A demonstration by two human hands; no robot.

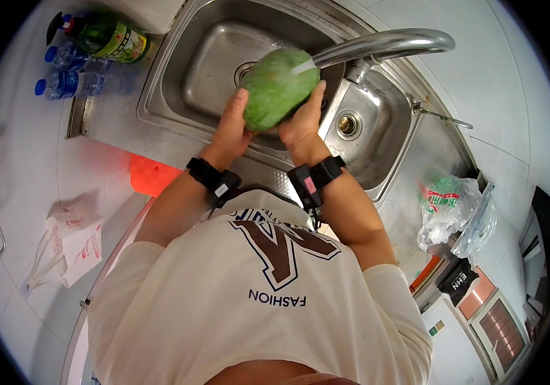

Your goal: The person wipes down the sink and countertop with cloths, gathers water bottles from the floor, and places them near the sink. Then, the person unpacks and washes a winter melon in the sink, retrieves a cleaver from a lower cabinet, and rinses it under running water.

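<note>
A large oblong green melon (279,91), its exact kind not clear, is held over the big sink basin (207,51). My left hand (231,125) grips its left end and underside, thumb up along the side. On the other side my right hand (304,122) is closed around the lower right of the melon, thumb upward. Both palms and most fingers are hidden beneath it. From the curved metal faucet (390,43), a whitish stream of water falls onto the melon's upper right.
A smaller basin (371,128) with a drain lies to the right. At the left stand a green bottle (118,40) and several clear water bottles (73,85). Plastic bags (448,208) rest on the right counter. A paper bag (75,240) hangs at the left.
</note>
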